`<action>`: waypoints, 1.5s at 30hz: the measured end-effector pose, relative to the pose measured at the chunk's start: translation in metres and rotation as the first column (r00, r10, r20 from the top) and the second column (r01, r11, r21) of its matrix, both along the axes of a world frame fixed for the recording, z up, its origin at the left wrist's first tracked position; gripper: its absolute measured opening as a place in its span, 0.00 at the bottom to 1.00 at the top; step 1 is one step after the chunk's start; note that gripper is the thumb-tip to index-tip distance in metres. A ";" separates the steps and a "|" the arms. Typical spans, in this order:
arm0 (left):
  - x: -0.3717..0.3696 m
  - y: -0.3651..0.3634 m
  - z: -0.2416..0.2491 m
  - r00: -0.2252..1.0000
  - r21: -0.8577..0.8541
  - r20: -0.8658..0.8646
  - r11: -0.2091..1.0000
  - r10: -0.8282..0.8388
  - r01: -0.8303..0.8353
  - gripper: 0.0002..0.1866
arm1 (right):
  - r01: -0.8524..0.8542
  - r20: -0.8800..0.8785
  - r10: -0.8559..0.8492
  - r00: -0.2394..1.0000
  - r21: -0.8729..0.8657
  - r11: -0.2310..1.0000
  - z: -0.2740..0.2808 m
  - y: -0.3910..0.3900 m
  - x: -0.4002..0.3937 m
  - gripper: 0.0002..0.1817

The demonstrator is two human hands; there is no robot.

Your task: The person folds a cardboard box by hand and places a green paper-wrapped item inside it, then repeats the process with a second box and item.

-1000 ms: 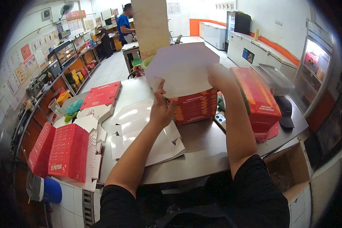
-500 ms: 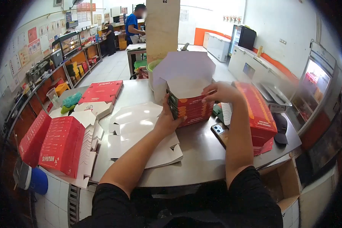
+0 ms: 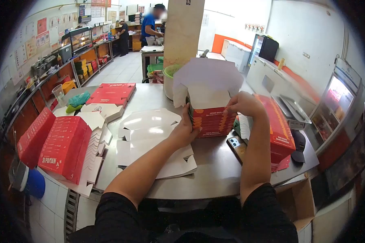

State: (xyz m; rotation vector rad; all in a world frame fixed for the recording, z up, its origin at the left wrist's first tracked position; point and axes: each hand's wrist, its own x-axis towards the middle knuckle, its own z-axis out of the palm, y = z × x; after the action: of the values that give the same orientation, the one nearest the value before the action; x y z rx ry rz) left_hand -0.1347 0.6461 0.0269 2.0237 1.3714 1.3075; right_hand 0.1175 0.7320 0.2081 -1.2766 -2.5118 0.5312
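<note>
In front of me stands a stack of red printed cardboard boxes (image 3: 211, 123), with large pale flaps (image 3: 207, 75) rising at its back. My left hand (image 3: 185, 130) grips the stack's left side, fingers along the edge and thumb on the front face. At the upper right corner my right hand (image 3: 246, 105) is closed with bent fingers on the top box's edge; its fingertips are partly hidden. Left of the stack, flat white cardboard blanks (image 3: 150, 143) lie piled on the steel table (image 3: 211, 172).
Red box stacks stand at the left (image 3: 63, 150) and right (image 3: 273, 131). A phone (image 3: 236, 143) lies by my right forearm, and a black cap (image 3: 299, 146) sits at the right edge. Behind are a green basket (image 3: 171, 72), a pillar (image 3: 183, 32) and two people working.
The view has shifted slightly, so the scene sits a little differently. My left hand keeps its hold on the stack; my right hand has curled more at the top right corner.
</note>
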 end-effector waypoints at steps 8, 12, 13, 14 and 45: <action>0.000 -0.010 0.010 0.993 -0.038 0.115 0.999 -0.011 0.016 0.60 | -0.051 -0.064 0.054 0.996 0.053 0.997 0.001 0.007 0.011 0.18; 0.005 -0.013 0.011 0.990 0.101 0.013 0.985 0.139 -0.140 0.59 | -0.003 -0.049 0.008 0.999 0.101 0.995 0.009 -0.016 0.001 0.24; 0.007 -0.014 0.011 0.978 0.172 -0.037 0.965 0.208 -0.198 0.58 | -0.015 -0.120 0.043 0.992 0.220 0.975 0.005 -0.019 -0.005 0.25; 0.009 -0.015 0.012 0.959 0.231 -0.076 0.941 0.272 -0.248 0.57 | -0.019 -0.185 0.086 0.979 0.336 0.942 0.002 -0.021 -0.012 0.27; 0.013 -0.022 0.025 0.972 0.291 0.139 0.930 0.191 -0.225 0.31 | -0.272 -0.014 0.479 0.878 0.808 0.522 -0.063 -0.039 -0.104 0.11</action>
State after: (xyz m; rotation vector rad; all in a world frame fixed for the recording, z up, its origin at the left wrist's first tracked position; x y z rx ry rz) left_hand -0.1212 0.6242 0.0518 1.9999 1.4389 1.7945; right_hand 0.0135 0.6932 0.1454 -0.2853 -2.3305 -0.3574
